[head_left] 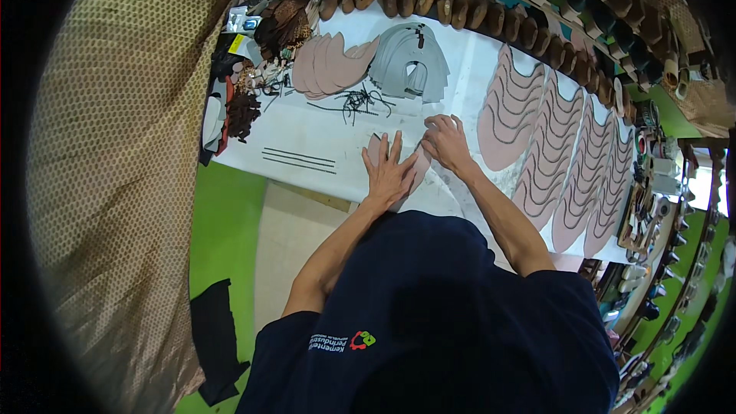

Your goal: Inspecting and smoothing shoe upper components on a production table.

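At the near edge of the white table, a pink shoe-upper piece (418, 172) lies partly under my hands. My left hand (389, 174) rests flat on it, fingers spread. Bent fingers of my right hand (448, 142) press together at the piece's upper right edge, where a thin dark line shows; what they pinch is too small to tell. To the left, several thin black strips (299, 159) lie in parallel. A tangle of black strips (360, 101) sits farther back.
Overlapping pink uppers with dark curved edges (543, 153) cover the table's right side. Pink pieces (330, 69) and grey curved pieces (410, 61) are stacked at the back. Brown shoe lasts (460, 11) line the far edge. Scraps (244, 113) pile at left, near a patterned curtain (115, 184).
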Demonstrator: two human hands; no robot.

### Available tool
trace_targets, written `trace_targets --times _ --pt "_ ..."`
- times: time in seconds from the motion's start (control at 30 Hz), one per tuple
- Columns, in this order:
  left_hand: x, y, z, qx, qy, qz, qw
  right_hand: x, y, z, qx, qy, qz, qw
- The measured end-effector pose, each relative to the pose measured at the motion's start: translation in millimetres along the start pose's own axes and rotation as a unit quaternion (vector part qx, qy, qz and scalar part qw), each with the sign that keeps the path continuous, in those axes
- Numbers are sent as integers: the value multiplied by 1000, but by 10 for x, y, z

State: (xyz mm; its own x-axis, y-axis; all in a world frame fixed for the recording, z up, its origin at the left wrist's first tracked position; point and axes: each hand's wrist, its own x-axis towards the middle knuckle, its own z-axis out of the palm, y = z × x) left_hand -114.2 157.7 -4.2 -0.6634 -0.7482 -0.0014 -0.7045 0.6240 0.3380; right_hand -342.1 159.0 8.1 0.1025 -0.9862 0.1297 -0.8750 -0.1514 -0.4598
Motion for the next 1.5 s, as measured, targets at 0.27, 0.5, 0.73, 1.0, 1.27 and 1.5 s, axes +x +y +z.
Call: trace_targets --times 0.27,0.5,0.73,1.0,1.27,1.5 --pt "50 1 10 -8 -11 -22 1000 29 -2 21 -2 1 6 1000" --pt "79 30 17 -38 -8 -40 998 43 10 39 1 0 24 1000" --pt "105 49 14 -75 10 -46 996 66 -1 67 3 7 28 1000" --pt "191 20 -29 -37 9 -23 999 92 23 51 -9 -3 29 1000" --pt "218 11 -35 -19 -4 -15 1000 -10 82 -10 48 -10 31 998" --pt "203 23 -29 -32 -6 -28 999 -35 108 15 68 0 45 997"
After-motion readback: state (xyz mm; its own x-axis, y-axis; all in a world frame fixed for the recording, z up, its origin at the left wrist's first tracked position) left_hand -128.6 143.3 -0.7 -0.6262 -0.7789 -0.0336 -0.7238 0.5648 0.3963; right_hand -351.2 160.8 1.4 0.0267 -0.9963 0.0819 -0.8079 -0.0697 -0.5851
